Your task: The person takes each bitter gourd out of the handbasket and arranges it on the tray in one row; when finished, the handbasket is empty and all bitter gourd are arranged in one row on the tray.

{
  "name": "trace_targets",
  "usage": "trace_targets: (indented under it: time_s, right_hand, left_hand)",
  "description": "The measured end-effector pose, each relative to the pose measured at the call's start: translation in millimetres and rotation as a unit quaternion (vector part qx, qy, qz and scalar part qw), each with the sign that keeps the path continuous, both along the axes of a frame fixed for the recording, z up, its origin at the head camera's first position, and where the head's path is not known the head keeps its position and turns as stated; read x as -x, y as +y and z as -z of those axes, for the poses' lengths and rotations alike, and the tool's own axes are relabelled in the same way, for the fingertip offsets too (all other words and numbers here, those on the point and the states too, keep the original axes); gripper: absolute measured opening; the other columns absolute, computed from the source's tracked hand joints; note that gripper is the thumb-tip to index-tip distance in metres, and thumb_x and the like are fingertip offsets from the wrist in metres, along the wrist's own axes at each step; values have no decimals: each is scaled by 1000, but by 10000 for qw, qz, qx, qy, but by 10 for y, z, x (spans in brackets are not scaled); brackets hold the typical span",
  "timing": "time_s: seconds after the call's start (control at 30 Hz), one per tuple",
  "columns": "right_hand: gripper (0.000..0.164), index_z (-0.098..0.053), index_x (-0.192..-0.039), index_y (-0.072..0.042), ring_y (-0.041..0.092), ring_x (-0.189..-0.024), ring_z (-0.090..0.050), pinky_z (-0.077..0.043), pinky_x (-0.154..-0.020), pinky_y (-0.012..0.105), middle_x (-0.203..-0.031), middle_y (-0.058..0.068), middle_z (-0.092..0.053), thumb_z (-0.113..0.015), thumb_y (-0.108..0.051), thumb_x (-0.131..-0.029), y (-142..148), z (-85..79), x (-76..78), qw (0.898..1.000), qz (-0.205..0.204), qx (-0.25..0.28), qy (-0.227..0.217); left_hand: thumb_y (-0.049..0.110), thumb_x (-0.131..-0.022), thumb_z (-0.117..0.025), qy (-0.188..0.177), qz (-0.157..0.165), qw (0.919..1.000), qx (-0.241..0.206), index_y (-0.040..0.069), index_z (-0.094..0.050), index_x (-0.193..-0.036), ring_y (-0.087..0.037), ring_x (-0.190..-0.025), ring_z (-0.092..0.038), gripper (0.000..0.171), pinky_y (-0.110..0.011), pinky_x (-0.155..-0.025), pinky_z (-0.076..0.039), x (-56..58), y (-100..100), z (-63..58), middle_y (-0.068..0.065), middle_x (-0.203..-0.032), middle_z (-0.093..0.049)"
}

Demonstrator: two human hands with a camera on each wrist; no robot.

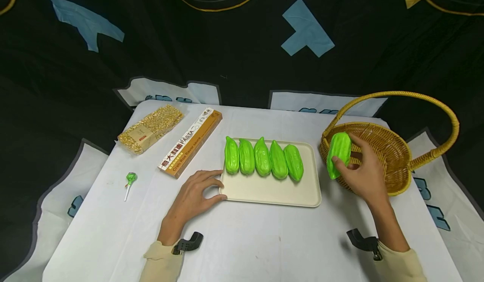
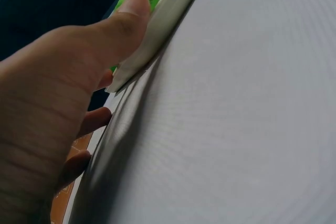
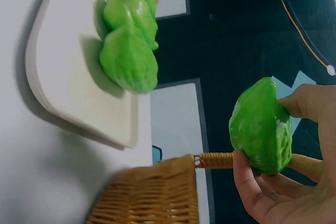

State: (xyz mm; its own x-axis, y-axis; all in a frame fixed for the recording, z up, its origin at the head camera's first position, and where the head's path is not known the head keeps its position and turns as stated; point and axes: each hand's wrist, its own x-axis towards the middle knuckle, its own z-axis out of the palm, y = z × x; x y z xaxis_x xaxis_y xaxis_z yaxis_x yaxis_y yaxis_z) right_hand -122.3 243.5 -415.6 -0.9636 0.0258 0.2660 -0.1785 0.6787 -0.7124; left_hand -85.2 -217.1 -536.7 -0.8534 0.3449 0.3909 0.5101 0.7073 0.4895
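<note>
My right hand (image 1: 366, 172) holds a bright green, ridged bitter melon (image 1: 339, 154) between thumb and fingers. It hangs at the left side of the wicker basket (image 1: 406, 160), in front of its rim. In the right wrist view the melon (image 3: 261, 127) is clear of the tray and gripped at its sides. Several similar melons (image 1: 262, 157) lie side by side along the far left part of a cream tray (image 1: 261, 189). My left hand (image 1: 194, 193) rests against the tray's left edge, fingers spread. In the left wrist view its thumb (image 2: 126, 27) touches the tray rim.
A clear bag of yellow kernels (image 1: 153, 126) and a long pasta box (image 1: 190, 143) lie at the back left. A green-topped lollipop (image 1: 130, 182) is on the white tablecloth (image 1: 249, 244) left of my left hand. The basket's tall handle (image 1: 401, 93) arches above it.
</note>
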Motion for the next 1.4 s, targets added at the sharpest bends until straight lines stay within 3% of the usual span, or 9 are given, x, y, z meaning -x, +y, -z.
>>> trace_targets:
  time_s: [0.43, 0.57, 0.73, 0.87, 0.97, 1.4]
  right_hand:
    - [80, -44, -161, 0, 54, -116, -68, -52, -77, 4, -144, 32, -54, -84, -6, -92, -205, 249, -57, 9991, -414, -2, 53]
    - [79, -47, -160, -2, 45, -102, -71, -57, -74, 14, -142, 30, -58, -85, -7, -91, -265, 330, -38, 9988, -409, -213, 178]
    - [78, -47, -160, -1, 34, -90, -62, -52, -70, 23, -129, 27, -64, -83, -8, -92, -326, 421, -18, 9982, -367, -439, 175]
    - [75, -45, -159, 5, 43, -103, -66, -64, -81, 44, -131, 32, -63, -80, -6, -94, -369, 482, 3, 9983, -419, -398, -36]
    - [74, -42, -160, 5, 51, -120, -65, -64, -92, 57, -142, 35, -58, -77, -6, -96, -396, 532, 24, 9984, -441, -229, -274]
    - [68, -43, -160, 3, 53, -126, -64, -59, -100, 63, -150, 33, -56, -73, -13, -101, -415, 755, 82, 9984, -236, -56, -519]
  left_hand:
    - [42, -81, -95, -4, -29, 10000, -35, 22, -81, -105, -22, -127, -65, 34, -43, -111, -51, -1, 1, 12, 2, -144, -69]
    - [41, -80, -96, 30, -21, 10000, -59, 22, -81, -105, -22, -127, -65, 35, -43, -110, -52, 3, 1, 17, 2, -144, -70]
    - [42, -81, -95, -40, -23, 10000, -78, 22, -81, -106, -21, -127, -64, 35, -43, -110, -52, 0, -2, 17, 3, -145, -69]
    - [42, -81, -95, -91, -43, 9999, -64, 22, -81, -106, -20, -127, -64, 35, -42, -111, -51, -3, -5, 19, 5, -145, -68]
    - [42, -81, -95, -109, -57, 9999, -66, 22, -81, -106, -20, -127, -64, 35, -41, -111, -51, -3, -2, 15, 5, -145, -68]
    - [41, -82, -95, -135, -71, 9999, -29, 21, -82, -107, -21, -128, -64, 35, -42, -111, -51, -3, 4, -7, 4, -145, -69]
